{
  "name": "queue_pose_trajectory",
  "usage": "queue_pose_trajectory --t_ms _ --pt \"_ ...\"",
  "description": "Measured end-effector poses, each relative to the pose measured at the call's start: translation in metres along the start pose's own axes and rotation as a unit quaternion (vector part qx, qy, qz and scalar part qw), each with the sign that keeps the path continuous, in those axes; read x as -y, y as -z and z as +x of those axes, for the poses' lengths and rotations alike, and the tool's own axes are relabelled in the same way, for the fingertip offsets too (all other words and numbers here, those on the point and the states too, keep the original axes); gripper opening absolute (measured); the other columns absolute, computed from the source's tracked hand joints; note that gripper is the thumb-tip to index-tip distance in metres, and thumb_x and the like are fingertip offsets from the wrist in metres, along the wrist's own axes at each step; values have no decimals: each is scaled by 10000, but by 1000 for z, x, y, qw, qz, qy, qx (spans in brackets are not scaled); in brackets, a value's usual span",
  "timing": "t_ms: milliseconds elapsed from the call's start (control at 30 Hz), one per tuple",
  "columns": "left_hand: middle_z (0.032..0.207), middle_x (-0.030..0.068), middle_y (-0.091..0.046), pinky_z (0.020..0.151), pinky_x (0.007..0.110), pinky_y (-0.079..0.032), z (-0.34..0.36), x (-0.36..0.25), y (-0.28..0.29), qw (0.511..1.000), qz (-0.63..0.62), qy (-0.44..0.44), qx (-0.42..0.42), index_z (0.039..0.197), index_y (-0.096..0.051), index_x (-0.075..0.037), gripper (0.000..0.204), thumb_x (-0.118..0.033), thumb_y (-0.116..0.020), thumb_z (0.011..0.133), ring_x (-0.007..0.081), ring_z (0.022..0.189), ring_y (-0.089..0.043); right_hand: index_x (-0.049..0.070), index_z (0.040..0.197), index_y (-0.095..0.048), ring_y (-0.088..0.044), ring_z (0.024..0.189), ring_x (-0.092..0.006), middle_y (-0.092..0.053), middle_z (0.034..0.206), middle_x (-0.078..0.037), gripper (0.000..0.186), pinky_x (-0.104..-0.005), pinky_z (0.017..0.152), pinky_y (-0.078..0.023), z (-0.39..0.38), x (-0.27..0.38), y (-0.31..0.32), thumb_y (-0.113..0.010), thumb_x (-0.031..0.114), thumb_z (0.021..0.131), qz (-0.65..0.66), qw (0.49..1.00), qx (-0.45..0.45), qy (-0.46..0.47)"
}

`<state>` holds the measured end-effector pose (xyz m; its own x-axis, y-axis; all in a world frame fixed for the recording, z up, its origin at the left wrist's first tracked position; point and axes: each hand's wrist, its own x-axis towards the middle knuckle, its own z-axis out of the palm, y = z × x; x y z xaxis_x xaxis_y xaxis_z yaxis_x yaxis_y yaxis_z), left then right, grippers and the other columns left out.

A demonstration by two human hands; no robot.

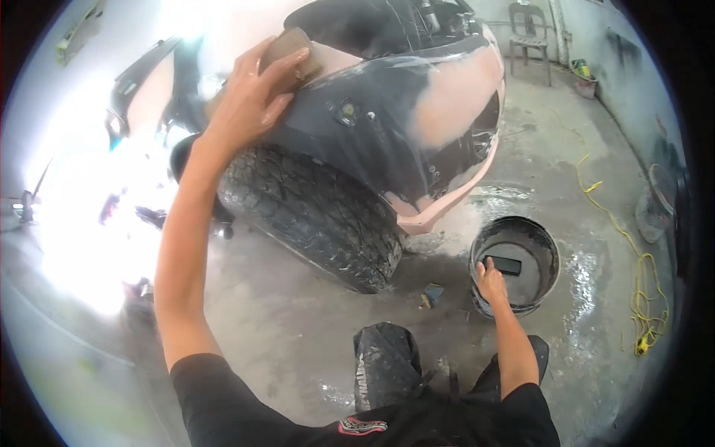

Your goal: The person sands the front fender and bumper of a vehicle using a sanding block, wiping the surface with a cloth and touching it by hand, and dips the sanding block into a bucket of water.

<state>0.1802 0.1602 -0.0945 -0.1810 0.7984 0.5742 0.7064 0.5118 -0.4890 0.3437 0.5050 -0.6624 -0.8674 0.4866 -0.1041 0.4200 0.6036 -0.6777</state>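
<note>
My left hand (pixel 244 100) presses a brown, sponge-like block (pixel 292 51) against the top of a vehicle's front fender. Its fingers are bent over the block. The body panel (pixel 328 112) below is dark grey with pale pink patches, and looks wet. Lower right, my right hand (pixel 491 283) reaches over the near left rim of a dark bucket (pixel 553 249). Between its fingers is a black rectangular sanding block (pixel 507 265), held above or at the greyish water inside; whether it touches the water I cannot tell.
A large black tyre (pixel 313 212) stands under the fender. On the wet floor near my knees lies a small blue-and-tan scrap (pixel 431 295). A yellow cord (pixel 646 305) runs along the right side. A chair (pixel 529 39) and a small pot (pixel 585 80) are at the back right.
</note>
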Motion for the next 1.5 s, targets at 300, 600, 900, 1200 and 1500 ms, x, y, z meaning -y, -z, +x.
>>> queue_pose_trajectory --t_ms 300,600,900,1200,1500 --pt "1656 223 -342 1246 536 -364 6 -3 -14 997 66 12 38 1589 -543 -306 716 -215 -806 930 472 1488 -387 -59 995 -752 -716 982 -527 -739 1011 -343 602 -602 889 -560 -3 -1 -5 -424 425 1141 -5 1000 4 25" --pt "1611 242 -396 1198 529 -430 23 -2 0 995 52 1 85 1507 -639 -306 619 -216 -822 923 457 1457 -424 -87 928 -721 -704 893 -563 -707 947 -382 593 -620 804 -556 -4 -10 -9 -467 407 1134 6 999 -12 39" --pt "1599 225 -439 1213 518 -402 55 7 -4 983 106 -129 74 1481 -669 -339 577 -249 -814 931 434 1455 -451 -69 1052 -723 -722 994 -511 -721 1093 -339 582 -572 880 -579 -6 -4 -9 -495 464 1109 -47 996 -71 7" --pt "1483 211 -504 1166 538 -450 57 18 9 979 114 -131 111 1554 -591 -371 723 -380 -847 877 416 1371 -512 -73 1037 -729 -735 976 -470 -728 1063 -318 527 -542 868 -588 -3 -2 -14 -522 408 1100 -95 992 -85 -27" --pt "1344 174 -485 1121 486 -508 76 35 8 966 101 -182 155 1547 -585 -359 754 -453 -850 848 397 1257 -555 -79 969 -743 -724 942 -499 -726 980 -344 524 -559 872 -575 -2 -8 -17 -540 391 1081 -99 990 -94 -21"
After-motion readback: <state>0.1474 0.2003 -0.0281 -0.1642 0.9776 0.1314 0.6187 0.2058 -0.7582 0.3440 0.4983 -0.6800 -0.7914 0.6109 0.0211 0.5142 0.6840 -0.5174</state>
